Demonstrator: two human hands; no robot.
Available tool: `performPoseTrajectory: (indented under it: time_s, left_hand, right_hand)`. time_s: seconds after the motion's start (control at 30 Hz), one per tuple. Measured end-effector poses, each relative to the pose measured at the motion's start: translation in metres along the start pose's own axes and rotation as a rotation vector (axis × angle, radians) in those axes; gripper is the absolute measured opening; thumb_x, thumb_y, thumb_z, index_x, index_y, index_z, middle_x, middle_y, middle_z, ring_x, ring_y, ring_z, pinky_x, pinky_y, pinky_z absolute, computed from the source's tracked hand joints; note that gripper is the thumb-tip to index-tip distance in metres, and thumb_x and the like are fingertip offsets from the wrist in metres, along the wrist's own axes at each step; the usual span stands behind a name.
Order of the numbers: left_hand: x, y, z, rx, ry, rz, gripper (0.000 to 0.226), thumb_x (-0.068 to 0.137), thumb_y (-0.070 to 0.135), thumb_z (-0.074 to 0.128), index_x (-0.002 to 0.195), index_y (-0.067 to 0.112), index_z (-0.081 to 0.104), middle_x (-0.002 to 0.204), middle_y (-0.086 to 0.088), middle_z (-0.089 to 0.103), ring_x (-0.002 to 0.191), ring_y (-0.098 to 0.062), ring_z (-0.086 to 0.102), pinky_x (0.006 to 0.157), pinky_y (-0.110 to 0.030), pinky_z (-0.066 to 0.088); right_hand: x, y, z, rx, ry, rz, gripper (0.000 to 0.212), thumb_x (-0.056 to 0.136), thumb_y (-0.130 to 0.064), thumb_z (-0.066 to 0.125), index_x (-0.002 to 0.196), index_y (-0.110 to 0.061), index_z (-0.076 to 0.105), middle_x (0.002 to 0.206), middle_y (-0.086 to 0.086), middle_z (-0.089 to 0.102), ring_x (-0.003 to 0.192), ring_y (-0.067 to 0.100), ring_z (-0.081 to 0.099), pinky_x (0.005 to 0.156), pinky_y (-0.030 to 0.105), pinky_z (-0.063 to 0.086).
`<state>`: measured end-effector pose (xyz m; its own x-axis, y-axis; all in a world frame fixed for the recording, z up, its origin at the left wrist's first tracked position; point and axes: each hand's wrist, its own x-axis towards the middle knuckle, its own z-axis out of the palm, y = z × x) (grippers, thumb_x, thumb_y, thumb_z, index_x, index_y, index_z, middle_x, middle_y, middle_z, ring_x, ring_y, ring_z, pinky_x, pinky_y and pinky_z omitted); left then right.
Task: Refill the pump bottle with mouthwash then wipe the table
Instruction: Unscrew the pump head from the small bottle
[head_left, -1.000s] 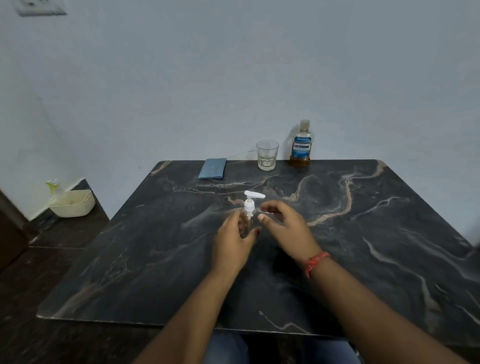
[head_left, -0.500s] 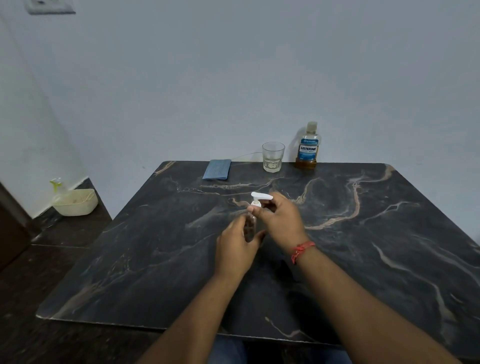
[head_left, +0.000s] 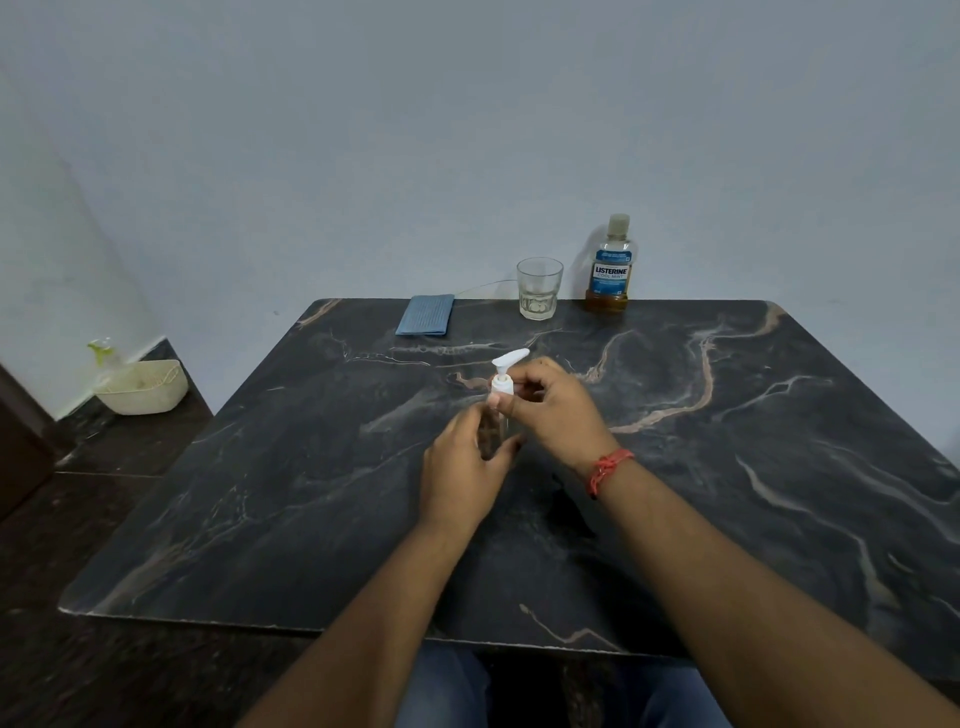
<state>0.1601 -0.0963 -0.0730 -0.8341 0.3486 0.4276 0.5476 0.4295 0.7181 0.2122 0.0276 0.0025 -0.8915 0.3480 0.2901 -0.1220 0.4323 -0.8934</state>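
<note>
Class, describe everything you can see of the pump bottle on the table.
The pump bottle is small, with a clear body and a white plastic pump head whose spout points right. It stands upright near the middle of the dark marble table. The left hand holds its body; the right hand pinches its white collar.

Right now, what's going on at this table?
A person sits at a dark marble table working on a small pump bottle. The left hand steadies its body while the right hand grips the white collar under the pump head, apparently to unscrew it. The pump is on, so no refilling yet. Along the far edge wait a mouthwash bottle with its cap on, a glass and a folded blue cloth.
</note>
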Motion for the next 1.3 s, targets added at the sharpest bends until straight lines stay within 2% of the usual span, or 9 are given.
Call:
performPoseTrajectory:
  time_s: [0.2,0.4,0.53,0.63,0.73,0.87,0.97,1.1,1.3]
  left_hand:
    - [0.001,0.0,0.0,-0.008,-0.002,-0.003,0.034,0.081,0.044,0.08,0.106,0.028,0.063,0.097,0.014,0.067,0.083,-0.004,0.064,0.067,-0.028,0.052]
    - [0.001,0.002,-0.003,-0.017,-0.007,-0.011,0.035,0.08,0.045,0.079,0.107,0.032,0.062,0.095,0.016,0.066,0.082,0.001,0.064,0.07,-0.026,0.055]
    - [0.002,0.002,-0.002,-0.033,-0.026,-0.025,0.036,0.08,0.045,0.08,0.108,0.032,0.062,0.097,0.016,0.067,0.085,0.001,0.065,0.073,-0.031,0.058]
    - [0.002,0.002,-0.002,-0.047,-0.035,-0.032,0.037,0.08,0.043,0.081,0.11,0.03,0.063,0.1,0.015,0.067,0.088,-0.003,0.066,0.076,-0.036,0.059]
    - [0.002,0.003,-0.002,-0.037,-0.025,-0.034,0.037,0.08,0.042,0.081,0.11,0.028,0.063,0.1,0.013,0.067,0.088,-0.005,0.066,0.077,-0.038,0.058]
    - [0.002,0.004,-0.002,-0.043,-0.03,-0.05,0.039,0.081,0.041,0.081,0.112,0.025,0.064,0.102,0.011,0.068,0.09,-0.006,0.066,0.078,-0.039,0.058]
    - [0.002,0.005,-0.002,-0.035,-0.034,-0.051,0.035,0.081,0.04,0.081,0.108,0.025,0.063,0.101,0.011,0.067,0.089,-0.007,0.065,0.076,-0.04,0.058]
    - [0.001,0.005,-0.002,-0.035,-0.042,-0.045,0.037,0.082,0.041,0.079,0.112,0.028,0.062,0.102,0.013,0.066,0.09,-0.004,0.065,0.077,-0.039,0.059]
    - [0.001,0.006,-0.003,-0.064,-0.032,-0.051,0.038,0.082,0.037,0.08,0.115,0.03,0.062,0.103,0.014,0.067,0.09,-0.002,0.066,0.078,-0.037,0.06]
  right_hand:
    - [-0.001,-0.001,0.0,0.158,0.002,0.026,0.036,0.083,-0.007,0.07,0.113,-0.025,0.063,0.094,-0.004,0.068,0.092,0.006,0.064,0.088,0.016,0.047]
    - [-0.003,0.001,-0.005,0.224,-0.049,0.045,0.039,0.083,-0.009,0.071,0.116,-0.022,0.056,0.105,-0.005,0.068,0.109,0.011,0.062,0.106,0.032,0.043]
    - [-0.001,-0.004,0.0,0.07,-0.007,0.028,0.021,0.082,-0.016,0.075,0.097,-0.02,0.061,0.103,0.004,0.064,0.099,0.017,0.063,0.097,0.036,0.05]
    - [0.0,-0.007,-0.001,0.069,0.018,0.005,0.022,0.084,-0.009,0.07,0.091,-0.03,0.065,0.103,-0.002,0.058,0.092,-0.001,0.058,0.092,0.024,0.049]
    - [-0.002,-0.007,-0.001,0.113,-0.035,0.01,0.03,0.084,-0.006,0.068,0.103,-0.028,0.068,0.109,0.004,0.054,0.1,0.002,0.057,0.092,0.019,0.046]
    - [-0.003,-0.005,0.004,0.124,0.02,0.027,0.037,0.08,-0.012,0.076,0.113,-0.018,0.06,0.107,0.006,0.057,0.103,0.019,0.06,0.096,0.035,0.05]
    - [-0.003,-0.002,0.005,0.113,0.053,0.009,0.038,0.08,-0.01,0.075,0.111,-0.02,0.056,0.098,-0.005,0.061,0.097,0.013,0.061,0.095,0.039,0.051]
    - [-0.003,0.003,0.005,0.244,0.012,0.058,0.046,0.079,-0.009,0.066,0.118,-0.03,0.053,0.118,-0.006,0.064,0.112,0.01,0.061,0.098,0.038,0.052]
    - [-0.002,0.011,0.011,0.084,0.034,0.035,0.038,0.078,-0.033,0.074,0.112,-0.039,0.06,0.114,-0.011,0.063,0.108,0.003,0.06,0.098,0.035,0.05]
